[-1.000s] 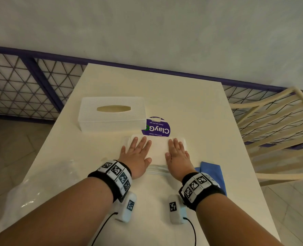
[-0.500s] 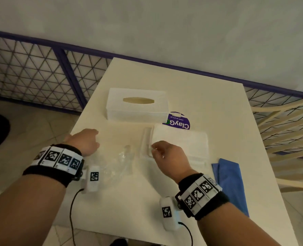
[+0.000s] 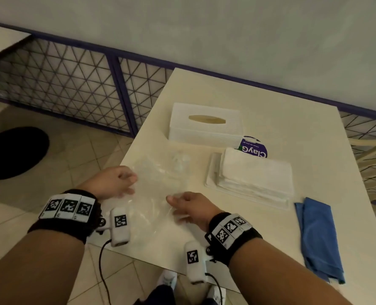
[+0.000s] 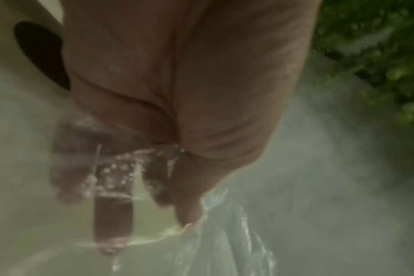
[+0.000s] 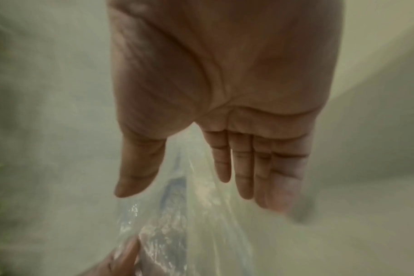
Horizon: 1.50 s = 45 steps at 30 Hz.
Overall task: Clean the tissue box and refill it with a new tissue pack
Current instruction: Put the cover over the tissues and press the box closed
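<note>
The white tissue box (image 3: 204, 125) stands at the table's far side, its oval slot up. A bare stack of white tissues (image 3: 257, 172) lies right of it on a flat white base. A clear plastic wrapper (image 3: 160, 186) is spread near the table's left front. My left hand (image 3: 125, 183) grips the wrapper's left edge; in the left wrist view its curled fingers (image 4: 71, 168) and thumb pinch the film (image 4: 227, 233). My right hand (image 3: 182, 205) hovers over the wrapper's near right part with straight fingers (image 5: 243, 168) and holds nothing.
A purple ClayG pack (image 3: 254, 148) lies between the box and the tissue stack. A folded blue cloth (image 3: 319, 236) lies at the table's right front. The table edge (image 3: 138, 137) drops to tiled floor on the left, with a purple mesh railing (image 3: 121, 95) behind.
Both hands left the tissue stack and moved left to the clear wrapper. The left hand took hold of its edge; the right hand uncurled and came away from the stack.
</note>
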Motion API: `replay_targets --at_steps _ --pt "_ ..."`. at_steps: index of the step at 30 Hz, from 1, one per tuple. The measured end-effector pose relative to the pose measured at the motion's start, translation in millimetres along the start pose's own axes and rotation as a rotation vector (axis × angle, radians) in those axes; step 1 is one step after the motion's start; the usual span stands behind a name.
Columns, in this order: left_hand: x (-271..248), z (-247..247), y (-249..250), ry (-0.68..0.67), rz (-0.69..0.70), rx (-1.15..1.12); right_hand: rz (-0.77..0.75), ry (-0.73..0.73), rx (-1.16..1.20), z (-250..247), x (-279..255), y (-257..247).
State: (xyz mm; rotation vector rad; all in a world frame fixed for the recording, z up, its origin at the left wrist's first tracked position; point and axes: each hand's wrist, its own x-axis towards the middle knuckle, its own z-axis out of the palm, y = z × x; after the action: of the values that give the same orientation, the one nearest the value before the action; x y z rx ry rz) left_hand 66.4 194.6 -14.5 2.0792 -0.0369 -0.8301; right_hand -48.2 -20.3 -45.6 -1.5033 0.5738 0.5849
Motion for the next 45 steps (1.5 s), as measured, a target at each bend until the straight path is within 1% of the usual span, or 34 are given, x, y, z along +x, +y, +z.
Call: replay_targets --at_steps 3,4,6,8,11,12,16,18,20,22,25,28,30,32,33,35,37,39,40,42,45 --pt "-14.1 3.4 14.9 -0.014 0.003 -0.359 -0.089 0.021 0.187 -5.1 -4.6 -15.7" --pt "-16.5 5.3 20.3 -0.017 0.010 -0.440 -0.120 0.027 0.232 -8.4 -7.4 -21.4" --pt "-19.7 11.8 31.1 -0.020 0.031 -0.526 -0.189 0.056 0.309 -18.3 -16.4 -32.3" --pt "-23.5 21.2 43.0 -0.063 0.070 -0.547 -0.245 0.124 0.362 -33.0 -26.2 -40.5" --pt "-28.4 41.9 60.5 -0.211 0.116 -0.488 -0.285 0.214 0.390 -59.3 -44.2 -45.4" --pt "-30.0 49.7 66.0 -0.244 0.121 -0.471 -0.294 0.240 0.370 -67.8 -50.8 -45.7" --pt "-28.4 82.2 87.8 -0.304 0.164 -0.458 -0.310 0.381 0.218 -101.7 -76.6 -39.1" --pt "-25.4 97.1 99.5 -0.361 0.185 -0.461 -0.325 0.440 0.153 -119.6 -88.7 -32.3" --pt "-22.2 111.4 109.5 -0.402 0.196 -0.467 -0.340 0.468 0.183 -135.4 -98.5 -24.6" --pt "-19.0 125.6 116.9 -0.396 0.190 -0.503 -0.362 0.472 0.272 -146.4 -106.5 -17.0" --pt "-17.1 146.8 124.7 -0.373 0.140 -0.612 -0.381 0.460 0.383 -156.7 -117.0 -7.7" --pt "-15.2 164.6 126.8 -0.362 0.115 -0.664 -0.339 0.487 0.439 -163.8 -121.8 -0.4" --pt "-12.5 173.0 126.7 -0.363 0.108 -0.672 -0.320 0.469 0.547 -167.8 -126.9 2.7" --pt "-13.0 177.7 128.8 -0.367 0.093 -0.719 -0.300 0.420 0.704 -175.5 -130.2 7.2" --pt "-14.1 179.1 130.3 -0.381 0.087 -0.756 -0.276 0.399 0.755 -180.7 -130.6 10.1" --pt "-18.2 181.1 134.7 -0.455 0.087 -0.808 -0.211 0.383 0.743 -188.5 -133.0 14.4" --pt "-18.0 184.0 138.7 -0.499 0.072 -0.792 -0.184 0.366 0.637 -191.5 -134.2 16.3" --pt "-13.9 188.0 140.8 -0.453 0.056 -0.681 -0.212 0.399 0.513 -191.1 -134.4 17.4" --pt "-13.3 190.5 143.4 -0.428 0.070 -0.598 -0.225 0.415 0.473 -191.1 -134.5 18.5" --pt "-17.2 195.1 147.0 -0.421 0.137 -0.436 -0.278 0.407 0.484 -190.3 -135.2 19.6" --pt "-15.9 199.1 142.2 -0.425 0.222 -0.355 -0.337 0.485 0.533 -189.6 -135.8 17.0"
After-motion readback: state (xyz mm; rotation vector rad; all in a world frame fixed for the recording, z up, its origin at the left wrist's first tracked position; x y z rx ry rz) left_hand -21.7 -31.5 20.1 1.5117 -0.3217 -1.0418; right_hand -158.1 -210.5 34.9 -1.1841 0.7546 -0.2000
